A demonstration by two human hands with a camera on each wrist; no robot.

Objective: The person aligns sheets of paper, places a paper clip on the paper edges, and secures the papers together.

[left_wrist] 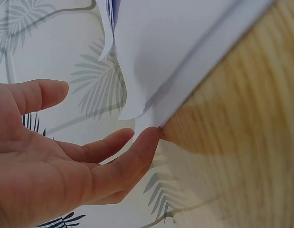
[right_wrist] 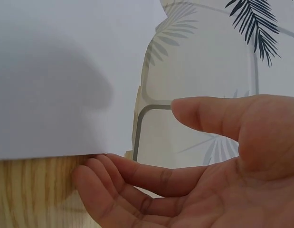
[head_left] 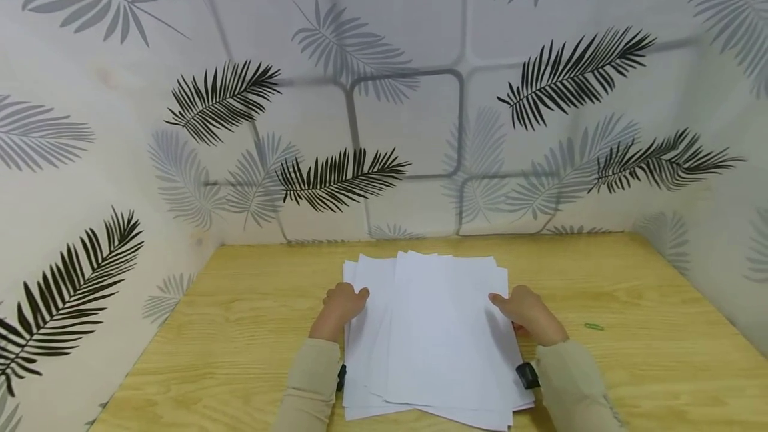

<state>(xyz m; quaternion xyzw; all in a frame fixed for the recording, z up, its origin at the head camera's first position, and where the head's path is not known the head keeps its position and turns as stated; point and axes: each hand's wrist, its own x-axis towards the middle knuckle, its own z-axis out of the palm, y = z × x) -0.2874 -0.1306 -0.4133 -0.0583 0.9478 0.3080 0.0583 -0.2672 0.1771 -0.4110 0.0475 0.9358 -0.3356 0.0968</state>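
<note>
A loose pile of white paper sheets (head_left: 447, 332) lies on the wooden table, its sheets fanned unevenly. My left hand (head_left: 345, 302) is at the pile's left edge. In the left wrist view its fingertips (left_wrist: 151, 135) touch the paper's edge near the tabletop, and the thumb stands apart from the sheets. On the opposite side, my right hand (head_left: 528, 309) is at the right edge. The right wrist view shows its fingers (right_wrist: 118, 175) just at the underside of the paper edge, with the thumb (right_wrist: 199, 114) raised away from it.
A small green paper clip (head_left: 594, 327) lies on the table (head_left: 654, 365) to the right of the right hand. Behind the table and at both sides rise pale walls (head_left: 408, 119) with a leaf pattern. Dark devices (head_left: 528, 375) are strapped at the wrists.
</note>
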